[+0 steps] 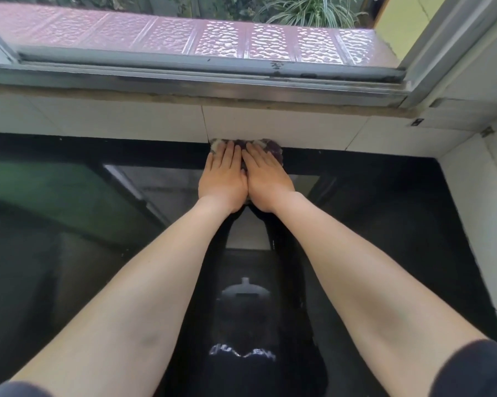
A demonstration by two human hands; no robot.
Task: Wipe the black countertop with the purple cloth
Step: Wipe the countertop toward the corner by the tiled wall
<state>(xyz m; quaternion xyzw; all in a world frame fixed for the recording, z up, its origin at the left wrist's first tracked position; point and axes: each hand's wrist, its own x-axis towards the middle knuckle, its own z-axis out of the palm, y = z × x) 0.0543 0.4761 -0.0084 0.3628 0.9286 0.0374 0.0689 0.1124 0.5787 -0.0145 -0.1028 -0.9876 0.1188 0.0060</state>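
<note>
Glossy black countertop, open window, white tiles

Both arms out, left grip & right grip flat.

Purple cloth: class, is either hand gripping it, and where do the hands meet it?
Not gripped: the left hand and right hand lie flat on top of the purple cloth, pressing it onto the black countertop.

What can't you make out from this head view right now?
- Most of the purple cloth: covered by the left hand and right hand.
- Dirt or wetness on the black countertop: masked by glossy reflections.
- Countertop's near edge: cut off by the frame bottom and hidden by the forearms.
</note>
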